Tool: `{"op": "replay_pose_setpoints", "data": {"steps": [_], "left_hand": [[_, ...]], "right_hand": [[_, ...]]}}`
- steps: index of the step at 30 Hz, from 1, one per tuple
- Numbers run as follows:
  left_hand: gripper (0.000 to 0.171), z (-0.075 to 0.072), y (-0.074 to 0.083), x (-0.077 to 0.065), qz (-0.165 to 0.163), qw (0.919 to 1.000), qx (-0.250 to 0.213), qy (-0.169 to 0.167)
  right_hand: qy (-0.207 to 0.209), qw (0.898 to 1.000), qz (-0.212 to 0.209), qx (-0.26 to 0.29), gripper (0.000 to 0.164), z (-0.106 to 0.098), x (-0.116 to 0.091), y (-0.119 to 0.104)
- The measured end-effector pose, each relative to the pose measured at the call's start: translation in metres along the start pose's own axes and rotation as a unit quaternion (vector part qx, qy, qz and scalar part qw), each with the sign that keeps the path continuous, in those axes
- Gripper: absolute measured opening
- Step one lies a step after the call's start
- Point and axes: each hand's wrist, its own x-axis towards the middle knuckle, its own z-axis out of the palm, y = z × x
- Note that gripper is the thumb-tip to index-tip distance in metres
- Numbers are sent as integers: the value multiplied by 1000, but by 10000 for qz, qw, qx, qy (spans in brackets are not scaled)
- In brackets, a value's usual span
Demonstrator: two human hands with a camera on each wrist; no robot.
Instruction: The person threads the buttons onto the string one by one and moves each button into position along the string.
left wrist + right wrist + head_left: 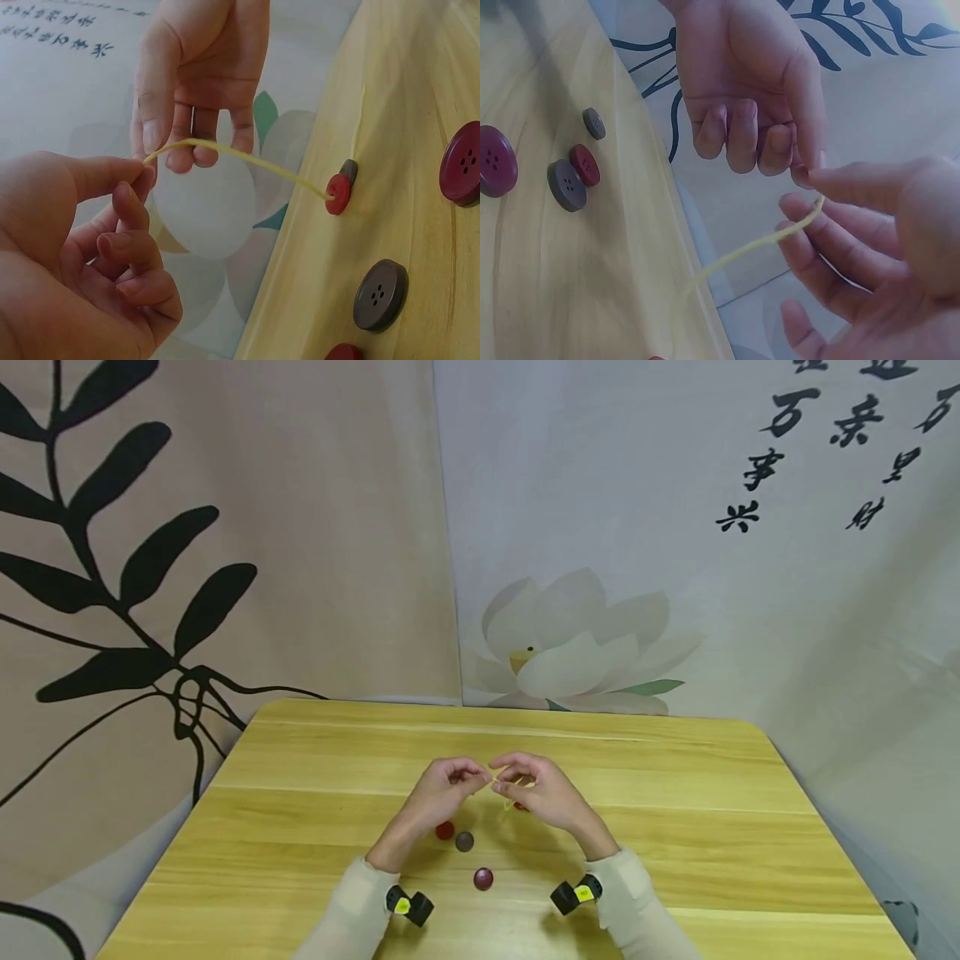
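A yellow string point(259, 161) runs from the fingertips to a small red button point(337, 195), through which it passes. My left hand point(448, 789) pinches the string's end between thumb and index finger. Close against it, my right hand point(543, 789) holds the same end at its thumb tip, its other fingers loosely bent. A small grey button point(350, 171) lies partly hidden behind the red one. The string's tail point(360, 112) stretches beyond them over the table. Whether the red button touches the table, I cannot tell.
On the wooden table point(300, 852), nearer me, are a red button point(445, 830), a grey button point(464, 841) and a larger maroon button point(483, 878). Another small dark button point(594, 124) appears in the right wrist view. Printed curtains point(337, 527) hang behind the table.
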Motion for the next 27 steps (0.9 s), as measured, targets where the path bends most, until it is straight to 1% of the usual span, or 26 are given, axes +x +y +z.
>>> {"op": "replay_pose_setpoints", "data": {"steps": [3,6,10,18,20,22,27], "left_hand": [[13,-2,12,-5,59,10000,-10,-15],[14,-4,16,-8,54,10000,3,-12],[15,-4,17,-8,-19,10000,-13,30],[13,-5,18,-8,-59,10000,-80,7],[13,-5,16,-7,-72,9999,-86,13],[13,-4,10,-4,-105,9999,-61,50],[16,0,-13,6,-149,9998,-26,163]], "right_hand": [[161,9998,-23,-104,20,0,0,1],[254,9996,63,-114,15,0,0,1],[286,9993,226,-81,13,-1,-1,0],[353,9988,318,-114,11,-1,0,1],[364,9985,383,-156,11,0,0,2],[376,9982,437,-192,12,1,1,3],[379,9982,458,-97,13,2,2,6]]}}
